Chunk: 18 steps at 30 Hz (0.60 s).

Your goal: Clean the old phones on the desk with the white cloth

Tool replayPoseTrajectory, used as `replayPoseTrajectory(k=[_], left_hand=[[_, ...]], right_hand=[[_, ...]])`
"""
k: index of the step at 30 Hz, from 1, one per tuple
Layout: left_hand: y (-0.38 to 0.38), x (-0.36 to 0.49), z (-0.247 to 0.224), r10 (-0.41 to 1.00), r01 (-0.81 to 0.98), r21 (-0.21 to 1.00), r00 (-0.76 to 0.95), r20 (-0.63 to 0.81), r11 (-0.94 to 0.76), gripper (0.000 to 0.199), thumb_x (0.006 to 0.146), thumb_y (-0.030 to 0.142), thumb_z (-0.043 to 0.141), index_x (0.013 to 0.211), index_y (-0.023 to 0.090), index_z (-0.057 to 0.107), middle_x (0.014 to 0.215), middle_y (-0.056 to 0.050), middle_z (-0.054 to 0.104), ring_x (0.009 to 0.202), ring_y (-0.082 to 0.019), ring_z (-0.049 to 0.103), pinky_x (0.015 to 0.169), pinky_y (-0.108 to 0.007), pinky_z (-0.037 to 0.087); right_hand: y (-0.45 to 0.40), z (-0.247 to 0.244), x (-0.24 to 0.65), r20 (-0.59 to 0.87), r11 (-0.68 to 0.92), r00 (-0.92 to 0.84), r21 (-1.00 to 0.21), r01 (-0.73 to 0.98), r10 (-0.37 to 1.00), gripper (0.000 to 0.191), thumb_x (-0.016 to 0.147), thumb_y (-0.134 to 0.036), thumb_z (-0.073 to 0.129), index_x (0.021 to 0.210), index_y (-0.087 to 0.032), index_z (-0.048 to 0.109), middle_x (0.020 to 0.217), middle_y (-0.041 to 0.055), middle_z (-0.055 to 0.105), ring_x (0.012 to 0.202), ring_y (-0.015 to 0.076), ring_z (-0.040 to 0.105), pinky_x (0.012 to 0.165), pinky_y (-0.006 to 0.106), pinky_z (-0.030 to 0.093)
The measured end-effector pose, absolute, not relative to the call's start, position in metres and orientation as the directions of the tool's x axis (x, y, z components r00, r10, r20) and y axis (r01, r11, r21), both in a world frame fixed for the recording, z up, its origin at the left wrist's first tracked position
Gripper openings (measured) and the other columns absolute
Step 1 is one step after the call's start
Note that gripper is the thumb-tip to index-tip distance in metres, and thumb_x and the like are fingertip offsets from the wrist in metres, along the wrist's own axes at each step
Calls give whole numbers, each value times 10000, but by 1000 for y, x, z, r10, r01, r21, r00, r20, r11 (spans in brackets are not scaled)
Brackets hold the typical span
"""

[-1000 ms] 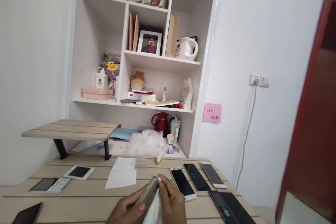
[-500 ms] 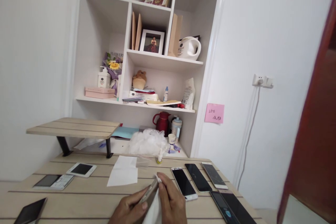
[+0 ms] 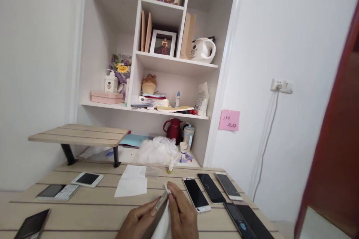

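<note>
Near the table's front edge, my left hand (image 3: 137,221) is closed on the lower side of a phone (image 3: 160,202), which is tilted on edge. My right hand (image 3: 182,209) pinches a white cloth or tissue (image 3: 165,224) against the phone's upper end. Part of the cloth sticks out above the fingertips and the rest hangs down between the hands. Right of my right hand lies a white-framed phone (image 3: 196,195), with a black phone (image 3: 211,188) beside it. A white paper sheet (image 3: 131,183) lies beyond my hands.
More phones lie at the right, including a white-edged one (image 3: 228,186) and a dark one (image 3: 239,219). At the left are a white phone (image 3: 88,179), a keypad phone (image 3: 58,192) and a dark phone (image 3: 33,224). A raised wooden stand (image 3: 78,135) and a small bottle (image 3: 171,165) stand behind.
My right hand and the phone's upper end have shifted slightly, and more of the white cloth shows above my right fingertips. Both hands keep their hold.
</note>
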<state>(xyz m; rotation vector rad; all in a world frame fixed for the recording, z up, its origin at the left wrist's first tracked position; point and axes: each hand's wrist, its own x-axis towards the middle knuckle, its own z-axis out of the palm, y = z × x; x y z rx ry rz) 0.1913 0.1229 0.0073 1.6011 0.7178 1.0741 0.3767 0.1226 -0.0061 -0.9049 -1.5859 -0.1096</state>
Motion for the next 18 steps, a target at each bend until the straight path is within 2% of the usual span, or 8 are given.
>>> replayPoseTrajectory(k=[5,9,11,14,15,16,18], left_hand=[[121,191,16,875,-115,959,392,283,-259,415,831,573,637,1151,329,740,1278,-1,690,1324,-309,512,1178,-429,291],[121,194,20,866,-90,963,423,267,-252,466,847,537,640,1213,257,708,1313,-37,669,1331,-326,502,1189,-454,285],[124,193,13,861,-79,963,434,265,-257,462,878,517,606,1260,266,672,1336,-36,654,1334,-318,500,1195,-461,278],[128,184,-11,827,-37,917,420,374,-397,427,881,534,587,1244,329,678,1338,-20,651,1299,-324,536,1166,-467,337],[129,180,-19,780,-10,865,428,457,-501,442,844,542,635,1244,355,673,1363,-13,631,1290,-339,541,1149,-473,360],[129,176,-25,769,19,820,361,527,-571,488,783,536,713,1243,380,667,1368,-12,627,1285,-352,539,1135,-475,375],[129,173,-29,759,43,787,301,577,-615,538,723,526,777,1236,405,668,1343,-14,650,1250,-359,562,1130,-472,376]], right_hand=[[126,-9,378,804,590,131,-526,612,581,261,994,-252,492,1119,-188,712,1037,73,766,943,209,745,824,248,607],[122,-6,376,872,663,49,-406,629,488,281,985,-206,493,1206,-194,666,1170,85,723,1083,215,696,934,294,572],[120,-4,376,886,678,22,-370,635,463,286,987,-200,489,1220,-196,655,1195,90,712,1109,217,683,952,309,566],[120,-4,375,881,645,43,-378,664,471,273,999,-215,482,1212,-197,652,1138,86,734,1043,211,712,883,287,604],[120,-5,375,890,643,46,-362,675,453,274,1000,-217,485,1219,-196,648,1131,88,735,1033,214,716,872,291,610],[121,-7,374,904,646,44,-336,685,424,280,999,-214,490,1235,-195,641,1138,92,732,1039,220,714,876,303,613],[121,-9,373,935,659,25,-268,703,353,307,995,-202,501,1276,-197,624,1177,99,717,1077,237,698,901,338,610]])
